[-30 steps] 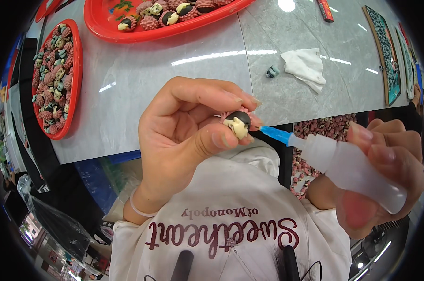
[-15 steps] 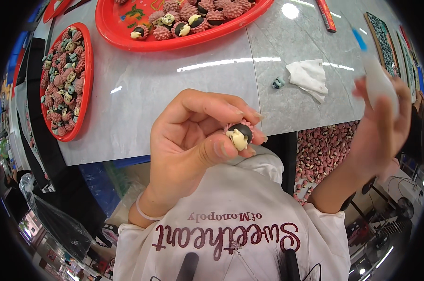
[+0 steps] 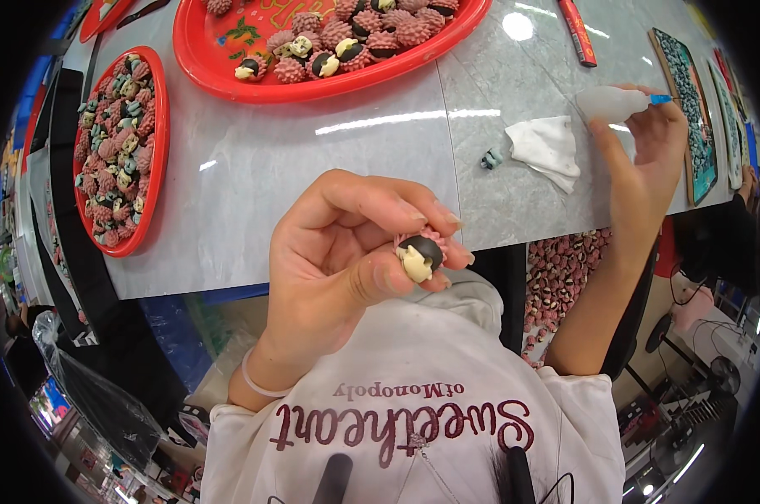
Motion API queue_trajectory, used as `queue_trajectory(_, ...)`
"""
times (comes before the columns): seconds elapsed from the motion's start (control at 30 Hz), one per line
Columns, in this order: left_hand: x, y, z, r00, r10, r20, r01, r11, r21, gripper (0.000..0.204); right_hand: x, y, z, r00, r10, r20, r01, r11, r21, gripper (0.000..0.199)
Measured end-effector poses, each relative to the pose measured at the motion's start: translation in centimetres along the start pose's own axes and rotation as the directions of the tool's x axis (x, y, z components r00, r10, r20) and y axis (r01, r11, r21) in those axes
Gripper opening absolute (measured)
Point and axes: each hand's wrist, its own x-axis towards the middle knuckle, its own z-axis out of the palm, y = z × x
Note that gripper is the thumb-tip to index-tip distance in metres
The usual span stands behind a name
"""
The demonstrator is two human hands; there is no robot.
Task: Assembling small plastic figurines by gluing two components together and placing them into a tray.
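Note:
Near the front of my body, my left hand [image 3: 325, 252] pinches a small ridged pink piece [image 3: 418, 255] with a black part and a cream-coloured part on it. Its fingertips and thumb curl round the piece, cream side toward me. Over the right side of the table, my right hand [image 3: 640, 168] has thumb and fingers round a white squeeze bottle [image 3: 611, 105] with a blue nozzle. The bottle lies sideways, its nozzle pointing right. Next to that hand lies a crumpled white cloth [image 3: 546, 151], with a small blue-grey and black piece [image 3: 491, 158] beside it.
A large red tray [image 3: 312, 94] of pink pieces stands at the far side. Another red tray [image 3: 163, 126], full of mixed pieces, is at the left. A red tube-like item [image 3: 578, 34] and a framed board [image 3: 691, 118] lie right. Many pink pieces [image 3: 565, 269] sit below the table edge.
My right hand has moved forward and left over the table, and the bottle has turned from upright to sideways. My left hand keeps hold of the pink piece, nearly in place.

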Motion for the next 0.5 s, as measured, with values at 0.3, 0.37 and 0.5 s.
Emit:
queue_trajectory(0.3, 0.2, 0.0, 0.1, 1.000, -0.011, 0.002, 0.011, 1.000, -0.014, 0.028, -1.6, -4.8, 1.6, 0.836, -0.355, 0.418, 0.381, 0.924, 0.023, 0.021)
queue_trajectory(0.37, 0.1, 0.2, 0.1, 1.000, 0.008, 0.011, -0.008, 1.000, 0.027, 0.029, -1.7, -4.2, 2.5, 0.816, -0.367, 0.447, 0.409, 0.913, 0.003, 0.022)
queue_trajectory(0.5, -0.2, 0.4, -0.6, 1.000, 0.021, 0.000, -0.021, 0.998, 0.058, 0.030, -1.6, -4.1, 2.5, 0.756, -0.393, 0.522, 0.463, 0.887, -0.002, 0.021)
